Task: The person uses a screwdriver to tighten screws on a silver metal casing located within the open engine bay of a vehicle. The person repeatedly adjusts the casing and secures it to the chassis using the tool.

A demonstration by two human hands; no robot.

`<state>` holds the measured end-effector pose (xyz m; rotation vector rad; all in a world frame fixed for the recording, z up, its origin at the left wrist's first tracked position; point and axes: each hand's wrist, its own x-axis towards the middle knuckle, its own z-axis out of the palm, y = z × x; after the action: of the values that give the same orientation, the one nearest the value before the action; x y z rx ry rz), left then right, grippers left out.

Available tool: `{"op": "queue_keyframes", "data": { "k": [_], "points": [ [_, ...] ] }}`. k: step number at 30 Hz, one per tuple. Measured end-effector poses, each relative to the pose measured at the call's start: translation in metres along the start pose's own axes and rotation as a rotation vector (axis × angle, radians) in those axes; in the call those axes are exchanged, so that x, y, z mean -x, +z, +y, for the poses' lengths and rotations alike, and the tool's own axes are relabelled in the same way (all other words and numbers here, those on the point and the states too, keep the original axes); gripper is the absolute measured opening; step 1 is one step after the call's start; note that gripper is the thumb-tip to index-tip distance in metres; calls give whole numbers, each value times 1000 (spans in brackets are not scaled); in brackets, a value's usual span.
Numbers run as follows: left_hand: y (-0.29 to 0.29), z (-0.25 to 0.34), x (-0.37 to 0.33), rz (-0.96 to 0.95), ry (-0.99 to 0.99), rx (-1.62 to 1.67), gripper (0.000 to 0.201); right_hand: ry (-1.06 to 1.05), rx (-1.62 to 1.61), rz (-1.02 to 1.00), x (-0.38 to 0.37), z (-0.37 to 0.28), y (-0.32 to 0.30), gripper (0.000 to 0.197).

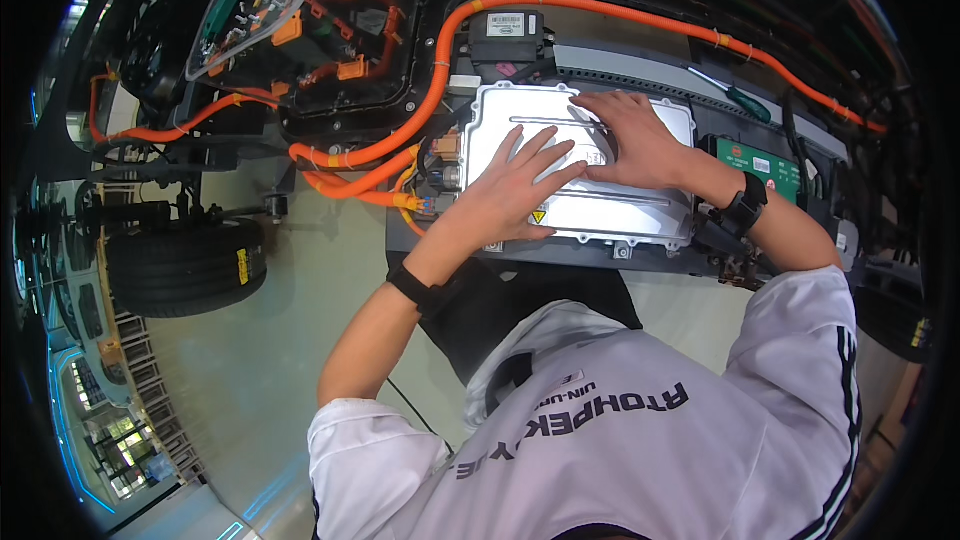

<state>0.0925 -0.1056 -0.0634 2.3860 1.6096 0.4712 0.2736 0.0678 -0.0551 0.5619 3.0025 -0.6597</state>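
A flat silver metal housing (610, 212) with a ribbed lid, bolt lugs along its rim and a yellow warning sticker lies before me. My left hand (518, 185) rests on the left part of the lid, fingers spread. On the upper right part lies my right hand (635, 140), its fingers stretched out and its thumb near my left fingertips. Neither hand holds anything. Thick orange cables (375, 178) run to connectors at the housing's left side. Both my wrists carry black bands.
A green-handled screwdriver (748, 105) lies on the grey rail behind the housing. A green module (762, 165) sits to the right, a black control box (505, 35) at the back. A tyre (185, 265) stands at the left, and a clear cover (255, 0) is at the upper left.
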Motion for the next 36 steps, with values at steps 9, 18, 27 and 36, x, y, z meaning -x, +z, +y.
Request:
{"op": "queue_keyframes", "data": {
  "k": [9,18,27,36],
  "points": [
    [-9,9,1,-16,-3,-25,101,32,-242,-22,-3,-2,-11,74],
    [-6,16,-26,-72,-66,-16,98,-20,-98,120,26,25,-12,64],
    [38,17,-114,4,-46,-81,68,411,-690,357,186,-106,10,65],
    [72,37,-154,55,-72,-108,67,733,-124,605,149,-97,86,111]
  ]
}}
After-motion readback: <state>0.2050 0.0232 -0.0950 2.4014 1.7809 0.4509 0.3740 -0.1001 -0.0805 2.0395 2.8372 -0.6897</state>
